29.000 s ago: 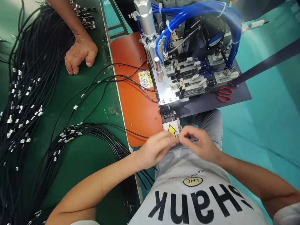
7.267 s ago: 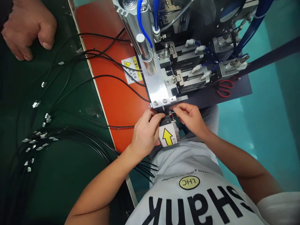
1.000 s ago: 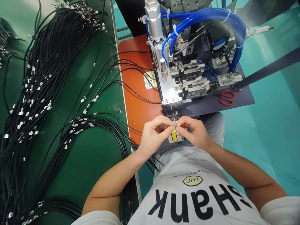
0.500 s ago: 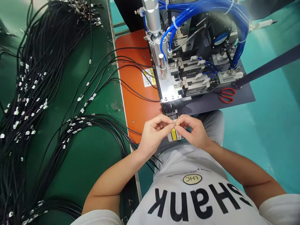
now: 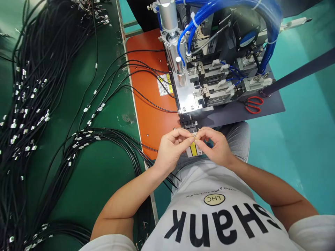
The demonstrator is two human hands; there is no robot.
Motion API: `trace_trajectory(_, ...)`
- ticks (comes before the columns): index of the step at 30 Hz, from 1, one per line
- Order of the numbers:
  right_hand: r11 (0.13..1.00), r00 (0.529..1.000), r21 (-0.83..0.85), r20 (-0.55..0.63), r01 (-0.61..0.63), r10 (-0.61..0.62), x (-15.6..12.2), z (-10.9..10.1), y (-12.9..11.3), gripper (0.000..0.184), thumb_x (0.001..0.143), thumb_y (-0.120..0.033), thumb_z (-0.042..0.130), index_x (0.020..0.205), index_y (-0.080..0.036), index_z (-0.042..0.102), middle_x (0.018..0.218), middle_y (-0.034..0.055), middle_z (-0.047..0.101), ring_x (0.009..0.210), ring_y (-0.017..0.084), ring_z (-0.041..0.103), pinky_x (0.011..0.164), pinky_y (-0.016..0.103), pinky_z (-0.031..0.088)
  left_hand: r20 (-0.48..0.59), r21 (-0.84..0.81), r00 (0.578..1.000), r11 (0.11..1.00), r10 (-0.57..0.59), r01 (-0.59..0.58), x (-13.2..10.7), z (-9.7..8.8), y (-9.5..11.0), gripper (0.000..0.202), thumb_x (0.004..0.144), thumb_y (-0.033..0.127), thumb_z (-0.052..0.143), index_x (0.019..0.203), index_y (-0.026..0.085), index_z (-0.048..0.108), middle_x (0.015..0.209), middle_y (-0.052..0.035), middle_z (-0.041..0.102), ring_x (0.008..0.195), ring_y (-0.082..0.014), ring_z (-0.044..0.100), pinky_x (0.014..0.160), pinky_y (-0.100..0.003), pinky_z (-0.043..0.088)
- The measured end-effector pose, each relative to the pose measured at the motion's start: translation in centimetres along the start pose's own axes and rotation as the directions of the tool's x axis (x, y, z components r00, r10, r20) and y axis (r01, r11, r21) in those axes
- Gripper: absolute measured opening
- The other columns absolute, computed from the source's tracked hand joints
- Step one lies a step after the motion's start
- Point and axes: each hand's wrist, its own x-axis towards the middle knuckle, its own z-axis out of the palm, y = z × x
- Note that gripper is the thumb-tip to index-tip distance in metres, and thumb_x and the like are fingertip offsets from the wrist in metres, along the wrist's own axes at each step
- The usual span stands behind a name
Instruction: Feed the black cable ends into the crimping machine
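Observation:
My left hand and my right hand meet fingertip to fingertip just in front of the machine's jaw. Both are pinched on the thin coloured wire ends of a black cable, held between thumbs and forefingers. Below the pinch shows a white label with a yellow arrow. The cable's black length runs hidden under my left hand toward the bundle on the green bench.
A pneumatic machine with blue hoses sits on an orange plate. Red scissors lie on the grey mat at right. Several black cables with metal clips cover the green bench at left.
My hands stay pinched together and have crept slightly up toward the machine's jaw. The view has shifted a little; the person's hand seen on the bench much earlier is gone.

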Motion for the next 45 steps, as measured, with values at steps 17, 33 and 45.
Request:
trace_trajectory(17,0.997,0.997,-0.003,0.0,-0.083,0.083,-0.2,-0.6,-0.4,0.004,0.089,-0.023,0.064,0.086,-0.023,0.067,0.079,0.0003,0.065,0.072,0.015,0.057,0.068,0.031,0.046,-0.023,0.07,1.0,0.998,-0.002,0.004,-0.3,0.0,-0.1,0.016,0.079,0.031,0.077,0.083,0.017,0.07,0.076,0.0007,0.062,0.059,-0.0056,0.048,0.052,-0.019,0.041)
trace_trajectory(33,0.996,0.977,-0.085,-0.214,-0.033,0.014,-0.4,-0.1,-1.2,0.005,0.083,-0.019,0.074,0.083,-0.024,0.075,0.082,-0.0003,0.071,0.073,0.014,0.061,0.062,0.029,0.046,-0.014,0.162,1.0,0.986,0.028,-0.026,-0.3,0.0,-0.2,0.017,0.079,0.03,0.077,0.084,0.016,0.069,0.079,0.0,0.067,0.061,-0.0062,0.053,0.057,-0.018,0.046)
trace_trajectory(45,0.997,0.975,-0.066,-0.22,-0.039,0.024,-0.3,0.1,-0.6,0.008,0.085,-0.016,0.071,0.083,-0.023,0.073,0.081,-0.0014,0.07,0.074,0.014,0.061,0.064,0.029,0.043,-0.004,0.21,0.997,0.975,0.079,-0.077,0.0,0.1,-0.1,0.018,0.077,0.029,0.078,0.081,0.015,0.069,0.079,-0.0014,0.068,0.064,-0.0088,0.058,0.06,-0.02,0.05)
